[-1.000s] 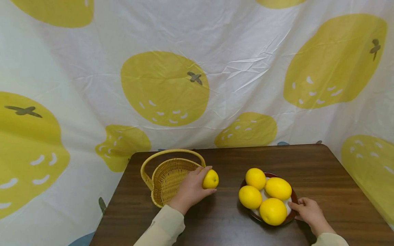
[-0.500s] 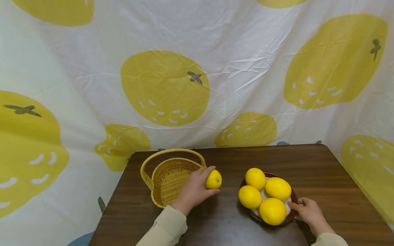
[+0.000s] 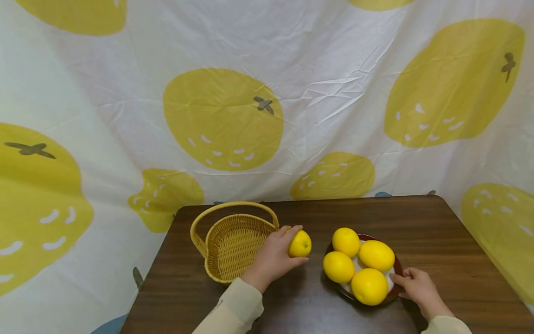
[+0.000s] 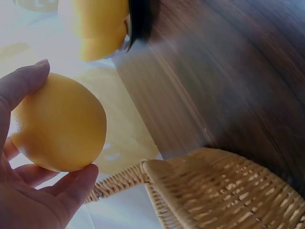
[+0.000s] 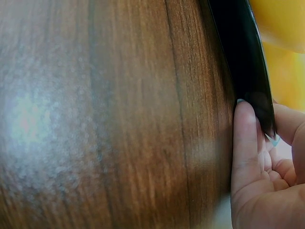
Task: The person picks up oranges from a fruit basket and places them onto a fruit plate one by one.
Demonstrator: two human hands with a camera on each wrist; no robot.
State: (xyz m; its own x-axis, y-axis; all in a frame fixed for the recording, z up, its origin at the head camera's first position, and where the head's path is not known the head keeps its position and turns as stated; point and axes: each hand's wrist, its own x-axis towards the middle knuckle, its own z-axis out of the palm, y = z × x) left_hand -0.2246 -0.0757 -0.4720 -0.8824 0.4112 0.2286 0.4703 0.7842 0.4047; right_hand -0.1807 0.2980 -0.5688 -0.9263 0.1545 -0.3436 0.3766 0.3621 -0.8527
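Observation:
A yellow lemon (image 3: pixel 300 244) is gripped between the thumb and fingers of my left hand (image 3: pixel 273 257), just right of the wicker basket (image 3: pixel 212 250). The left wrist view shows the same lemon (image 4: pixel 64 124) held above the table, with the basket's woven side (image 4: pixel 228 191) below it. My right hand (image 3: pixel 419 290) pinches the right rim of a dark red plate (image 3: pixel 399 273), thumb on top and fingers underneath. Several lemons (image 3: pixel 377 255) lie on that plate. Close up in the right wrist view, the fingers (image 5: pixel 245 143) hold the plate's dark edge (image 5: pixel 248 57).
The brown wooden table (image 3: pixel 310 297) carries both the basket and the plate. An arched handle (image 3: pixel 233 204) rises over the basket. A cloth curtain printed with lemons (image 3: pixel 325 116) hangs behind the table.
My left hand has carried the lemon to the right, away from the basket's right edge and closer to the plate. My right hand and the plate have stayed in place.

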